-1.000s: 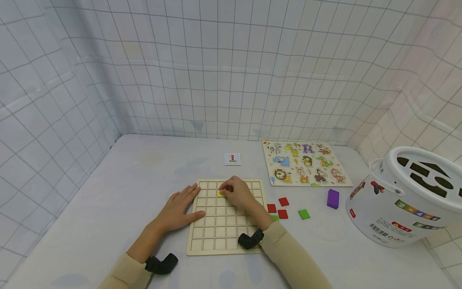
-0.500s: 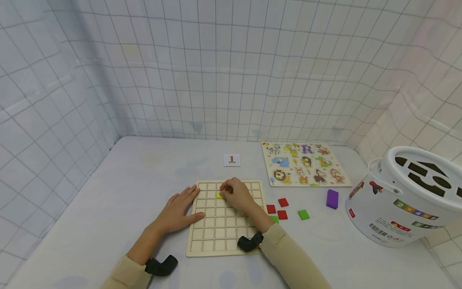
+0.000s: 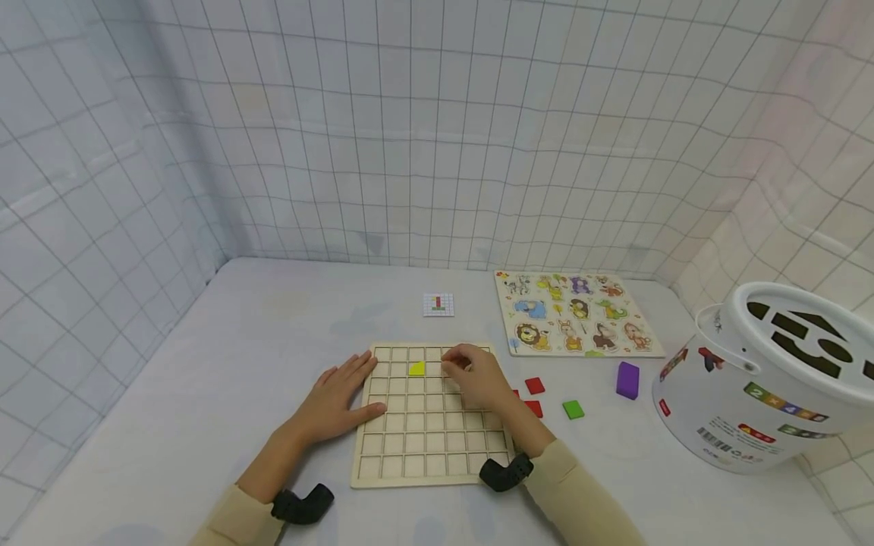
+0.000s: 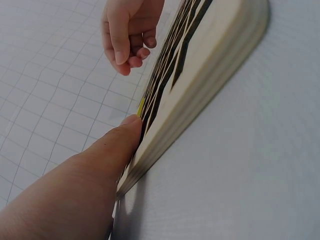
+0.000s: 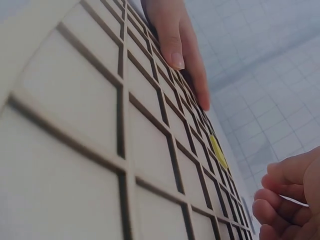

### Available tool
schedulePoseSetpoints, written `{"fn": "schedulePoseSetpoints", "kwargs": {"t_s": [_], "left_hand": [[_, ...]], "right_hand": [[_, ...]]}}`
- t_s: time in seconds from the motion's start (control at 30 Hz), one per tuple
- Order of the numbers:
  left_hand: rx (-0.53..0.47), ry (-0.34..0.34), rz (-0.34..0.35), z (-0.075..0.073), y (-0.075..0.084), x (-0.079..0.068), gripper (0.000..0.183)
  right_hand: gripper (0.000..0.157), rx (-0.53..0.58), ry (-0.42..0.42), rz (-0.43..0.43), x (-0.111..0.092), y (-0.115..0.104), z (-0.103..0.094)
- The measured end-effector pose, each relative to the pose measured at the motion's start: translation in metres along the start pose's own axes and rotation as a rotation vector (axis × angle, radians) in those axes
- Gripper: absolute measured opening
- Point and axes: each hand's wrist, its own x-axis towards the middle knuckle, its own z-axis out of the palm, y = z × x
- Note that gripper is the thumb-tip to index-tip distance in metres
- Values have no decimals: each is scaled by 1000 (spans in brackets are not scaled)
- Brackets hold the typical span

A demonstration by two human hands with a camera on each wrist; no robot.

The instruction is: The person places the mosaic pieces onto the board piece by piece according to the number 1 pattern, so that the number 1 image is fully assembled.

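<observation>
A wooden grid board (image 3: pixel 416 464) lies on the table. One yellow tile (image 3: pixel 416 369) sits in a cell of its second row from the far edge. My left hand (image 3: pixel 339 396) rests flat on the board's left edge, fingers spread and thumb on the grid. Above the board's far right part hovers my right hand (image 3: pixel 476 377), its fingers loosely curled. Nothing shows between those fingers in the right wrist view, where the fingertips (image 5: pixel 270 200) are apart from the yellow tile (image 5: pixel 218 152).
Red tiles (image 3: pixel 535 386) and a green tile (image 3: pixel 574 409) lie right of the board, partly behind the right arm. Further right are a purple block (image 3: pixel 627 380) and a white bucket (image 3: pixel 724 409). Behind stand a small pattern card (image 3: pixel 438 305) and an animal puzzle (image 3: pixel 580 330).
My right hand has let go of the yellow tile and moved right, leaving the tile in its cell. The left hand has stayed in place.
</observation>
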Motion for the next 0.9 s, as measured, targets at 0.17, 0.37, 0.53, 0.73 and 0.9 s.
{"fn": "schedulePoseSetpoints", "kwargs": {"t_s": [0.17, 0.37, 0.53, 0.73, 0.9], "left_hand": [[-3, -6, -2, -1, 1, 0, 84], [2, -4, -2, -1, 2, 1, 84], [11, -6, -1, 0, 1, 2, 84], [25, -5, -8, -1, 0, 1, 85], [15, -8, -13, -1, 0, 0, 85]], "right_hand": [[14, -6, 11, 10, -12, 6, -18], [15, -13, 68, 49, -29, 14, -39], [13, -71, 150, 105, -43, 23, -55], [15, -92, 217, 176, -56, 34, -73], [15, -173, 244, 228, -61, 44, -86]]}}
